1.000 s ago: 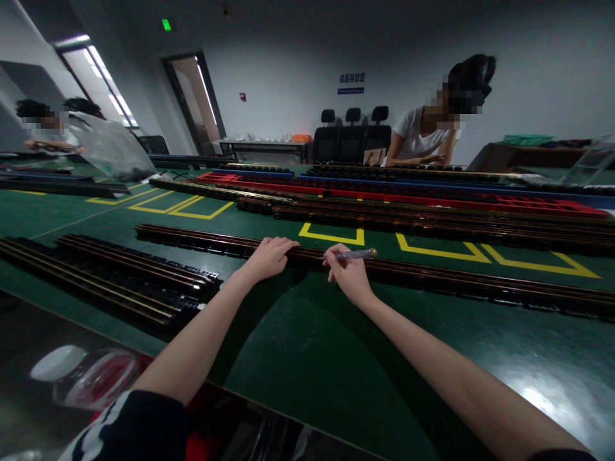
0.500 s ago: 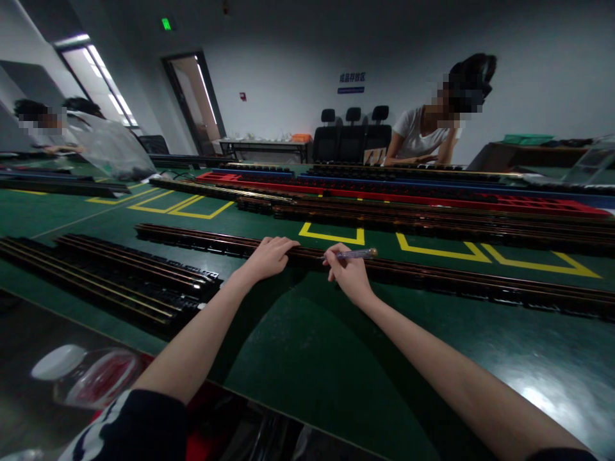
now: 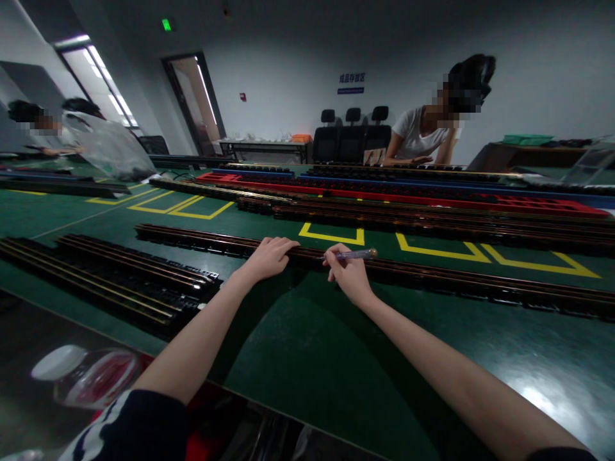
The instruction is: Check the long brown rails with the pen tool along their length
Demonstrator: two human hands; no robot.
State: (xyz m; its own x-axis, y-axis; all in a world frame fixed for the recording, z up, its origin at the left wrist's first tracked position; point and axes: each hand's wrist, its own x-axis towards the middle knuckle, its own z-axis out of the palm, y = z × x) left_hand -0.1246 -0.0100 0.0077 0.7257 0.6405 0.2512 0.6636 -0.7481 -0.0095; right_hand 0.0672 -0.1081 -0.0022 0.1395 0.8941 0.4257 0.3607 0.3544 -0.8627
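Observation:
A long dark rail with copper-coloured strips (image 3: 432,274) lies across the green table in front of me. My left hand (image 3: 269,257) holds it from above, fingers over the top and thumb at the near side. Just to the right, my right hand (image 3: 350,274) grips a pen-shaped tool (image 3: 355,254) with a clear, purplish barrel and a gold-coloured end. Its thin tip points left and down at the rail; whether it touches cannot be made out. Fingers partly hide the rail between the hands.
Shorter dark rails (image 3: 139,259) lie at the left, near the table edge. Beyond the yellow tape marks (image 3: 331,237) are more rails (image 3: 384,214) and a red tray (image 3: 538,203). A clear jar (image 3: 96,378) stands below left. A person (image 3: 423,131) sits opposite; others are far left.
My hands, the tool and the rail look unmoved. At the far left, a person has shifted slightly.

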